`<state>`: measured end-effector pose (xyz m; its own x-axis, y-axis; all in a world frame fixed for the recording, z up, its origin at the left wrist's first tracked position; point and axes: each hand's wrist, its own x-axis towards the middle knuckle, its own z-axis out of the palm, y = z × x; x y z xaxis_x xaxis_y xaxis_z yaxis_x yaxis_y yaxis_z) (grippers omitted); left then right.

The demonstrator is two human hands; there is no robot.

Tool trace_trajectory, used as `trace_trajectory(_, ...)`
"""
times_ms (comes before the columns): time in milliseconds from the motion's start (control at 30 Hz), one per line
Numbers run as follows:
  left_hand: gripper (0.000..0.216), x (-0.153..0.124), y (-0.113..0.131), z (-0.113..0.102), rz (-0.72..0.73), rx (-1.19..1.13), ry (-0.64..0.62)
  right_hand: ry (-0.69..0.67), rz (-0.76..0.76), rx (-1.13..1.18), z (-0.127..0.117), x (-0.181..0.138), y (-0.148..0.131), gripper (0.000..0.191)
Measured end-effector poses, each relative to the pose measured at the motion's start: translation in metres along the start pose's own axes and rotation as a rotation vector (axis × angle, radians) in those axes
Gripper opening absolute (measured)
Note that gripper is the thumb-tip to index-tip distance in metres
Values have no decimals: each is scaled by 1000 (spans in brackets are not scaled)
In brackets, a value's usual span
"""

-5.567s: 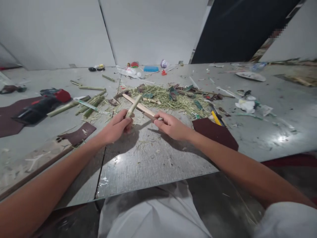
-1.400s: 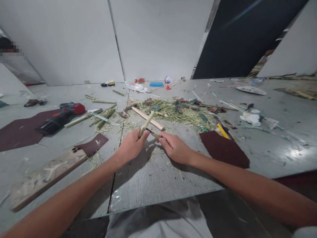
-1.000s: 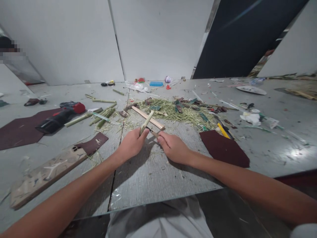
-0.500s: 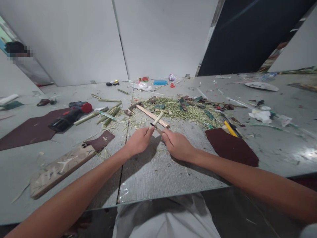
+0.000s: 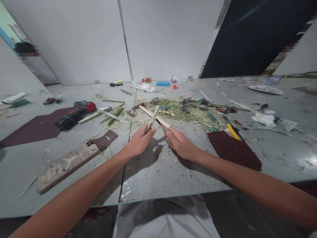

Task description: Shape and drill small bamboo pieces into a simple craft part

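My left hand (image 5: 140, 142) is closed round the lower end of a short green bamboo stick (image 5: 153, 117), which points up and away from me. My right hand (image 5: 179, 143) is closed on a small knife (image 5: 162, 127); only its short tip shows, just right of the stick's base. Both hands hover close together over the grey table (image 5: 153, 175). Behind them a flat pale wooden slat (image 5: 153, 115) lies on the table before a heap of green shavings (image 5: 183, 112).
A red and black power tool (image 5: 74, 114) and several green bamboo pieces (image 5: 111, 114) lie at the left. Dark red sandpaper sheets (image 5: 234, 150) sit left and right. A patterned board (image 5: 69, 162) lies near left. A yellow cutter (image 5: 232, 131) is at the right.
The view has drifted, so everything sits slightly further right. My hands have stayed together; the stick in my left hand has been turned slightly and the knife worked at its base.
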<state>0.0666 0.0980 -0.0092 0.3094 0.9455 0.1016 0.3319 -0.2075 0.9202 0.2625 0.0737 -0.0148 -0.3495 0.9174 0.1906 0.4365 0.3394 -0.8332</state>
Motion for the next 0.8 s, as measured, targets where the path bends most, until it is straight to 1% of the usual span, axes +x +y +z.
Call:
trace_trajectory(100,35,-5,5,1,10,-212,-32,-49,46,234,7,0,-10,38)
trace_trajectory(200,35,-8,12,4,16,-332,-74,-99,64,331,20,-1,-20,37)
trace_trajectory(300,39,-10,15,11,18,-426,-39,-94,24,303,31,-2,-23,36)
trace_trajectory(400,41,-10,13,17,-8,-501,-3,-90,-18,270,36,-3,-19,34)
trace_trajectory(600,38,-9,7,23,-26,-533,19,-67,-32,281,39,-3,-12,34)
trace_trajectory(800,37,-6,1,26,-32,-527,35,-14,-92,212,37,-2,-13,33)
